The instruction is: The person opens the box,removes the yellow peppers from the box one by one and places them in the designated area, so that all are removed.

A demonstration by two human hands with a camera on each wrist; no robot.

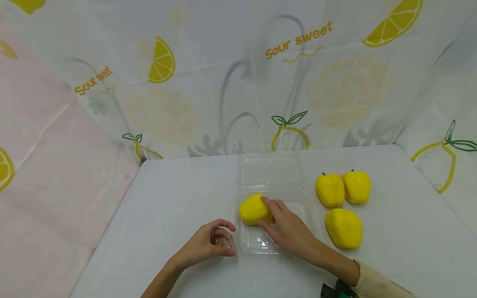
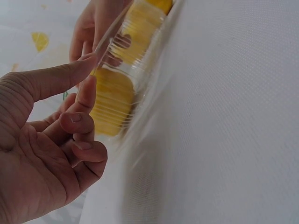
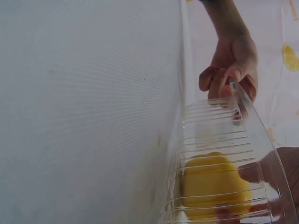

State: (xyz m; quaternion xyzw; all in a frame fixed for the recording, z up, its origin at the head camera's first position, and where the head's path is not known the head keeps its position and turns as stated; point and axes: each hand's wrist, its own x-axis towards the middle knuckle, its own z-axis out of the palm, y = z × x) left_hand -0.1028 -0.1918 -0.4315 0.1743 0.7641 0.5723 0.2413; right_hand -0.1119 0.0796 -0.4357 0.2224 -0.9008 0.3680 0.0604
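Note:
A clear plastic clamshell box (image 1: 261, 244) lies open on the table, its lid (image 1: 270, 171) folded back. Inside its left half is a yellow bell pepper (image 1: 254, 210), lying on its side. My right hand (image 1: 292, 234) holds that pepper, thumb at the near side and fingers over the right end. At the box's near left edge is my left hand (image 1: 210, 240); in the left wrist view its thumb and forefinger (image 2: 88, 93) pinch the rim. Through the ribbed wall, the right wrist view shows the pepper (image 3: 215, 179) between the right thumb and fingers.
Right of the box stand two yellow peppers (image 1: 330, 190) (image 1: 356, 187) side by side, with another (image 1: 343, 228) nearer me. A dark object (image 1: 337, 289) shows at the front edge beneath the right sleeve. Printed cloth (image 1: 208, 111) walls the back and sides.

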